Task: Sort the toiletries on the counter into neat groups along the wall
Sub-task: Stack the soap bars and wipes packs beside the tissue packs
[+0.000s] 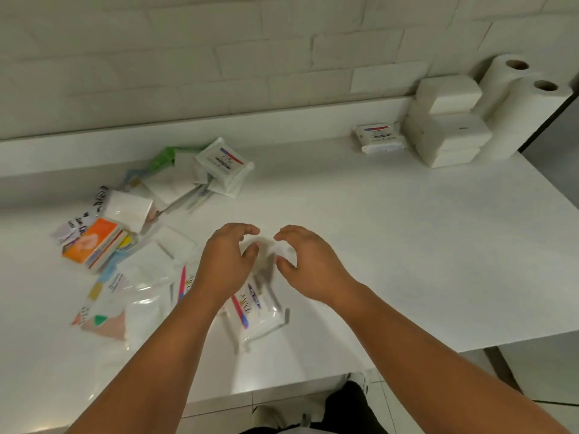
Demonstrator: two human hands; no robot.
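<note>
**By the far right wall: sorting barely begun**

Paper rolls (513,98), napkin stacks (448,133) and one wipes pack (379,137) are grouped there. Mixed heap (141,211) sits unsorted, left on the surface (407,245). Left hand (225,261) and right hand (310,264) curl over the near pack (260,311). Blurred, so I cannot tell the grip.

Print on the wipe pack (380,137) near the wall and on the orange box (91,242) is too blurred to read.

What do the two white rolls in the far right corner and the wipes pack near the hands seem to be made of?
The two rolls: soft matte white paper, wound on brown cardboard cores that show at the top. The wipes pack: probably thin glossy plastic film, judging by its printed wrapper and crimped end, though blur leaves this open.
</note>
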